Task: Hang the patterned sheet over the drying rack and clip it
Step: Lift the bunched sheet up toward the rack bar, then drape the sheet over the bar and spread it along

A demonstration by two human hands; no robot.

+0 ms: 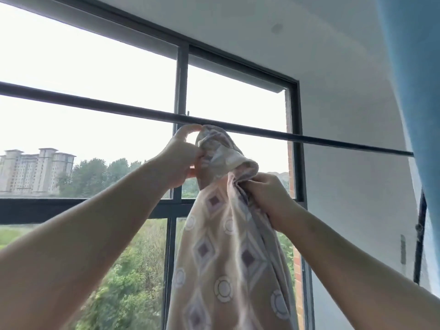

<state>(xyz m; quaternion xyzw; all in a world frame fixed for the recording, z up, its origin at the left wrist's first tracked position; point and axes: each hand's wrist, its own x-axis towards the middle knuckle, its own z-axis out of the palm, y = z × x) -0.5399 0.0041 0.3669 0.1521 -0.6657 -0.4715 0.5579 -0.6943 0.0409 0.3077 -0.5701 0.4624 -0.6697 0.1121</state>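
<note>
2 hands, both raised, both closed on 1 patterned sheet (221, 246).

Item 1, left hand (183, 158): thumb and fingers pinch the bunched top of the sheet from its left side, with the forefinger arched up to the crest of the bundle.

Item 2, right hand (264, 198): lower and to the right, fingers curled round a gathered fold of the same sheet.

Item 3, sheet: beige, printed with lilac diamonds and white rings. It hangs between the 2 hands and down past the forearms. Its crest sits just under 1 dark rack rod (119, 110); contact cannot be told, and it is not draped over.

Item 4: 1 dark-framed window (182, 79) behind.

Item 5: 1 blue cloth (409, 67), at the rod's right end.
</note>
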